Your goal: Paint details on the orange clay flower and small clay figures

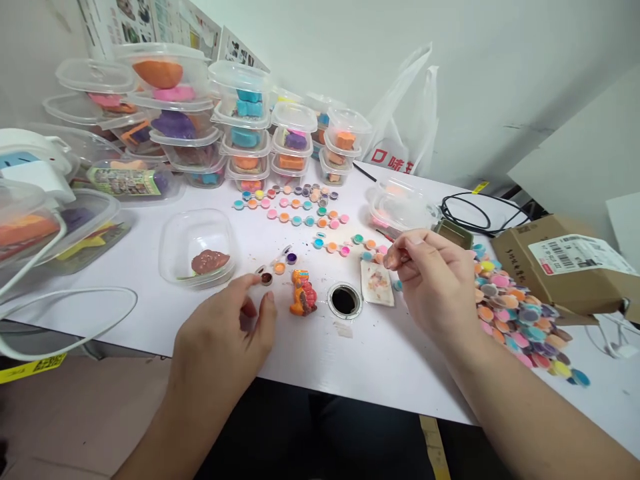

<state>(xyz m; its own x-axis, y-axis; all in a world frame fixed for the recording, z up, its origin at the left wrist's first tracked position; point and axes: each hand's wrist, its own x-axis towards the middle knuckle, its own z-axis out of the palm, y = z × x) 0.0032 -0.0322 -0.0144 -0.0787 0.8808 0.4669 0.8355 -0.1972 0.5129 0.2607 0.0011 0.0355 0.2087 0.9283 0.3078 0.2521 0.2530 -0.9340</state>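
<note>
My left hand (225, 327) reaches in from the lower left, thumb and index finger apart. Its index fingertip is at the raised lid of a small pot of dark brown paint (267, 279). Joined near that pot are an orange paint pot (279, 267) and a purple one (291, 258). Just right of them an orange and red painted figurine (303, 293) lies on the table. My right hand (433, 280) is raised with its fingertips pinched together; whatever they hold is hidden. Below its fingertips is a paint-smeared white pad (377, 283).
A round cable hole (345, 301) opens in the white table (320, 360). A clear tub (197, 247) with a brown lump stands at left. Stacked clear boxes (187, 113) line the back. Paint pot strips (310, 220) lie mid-table; a paint pot heap (525, 313) and cardboard box (565, 267) sit right.
</note>
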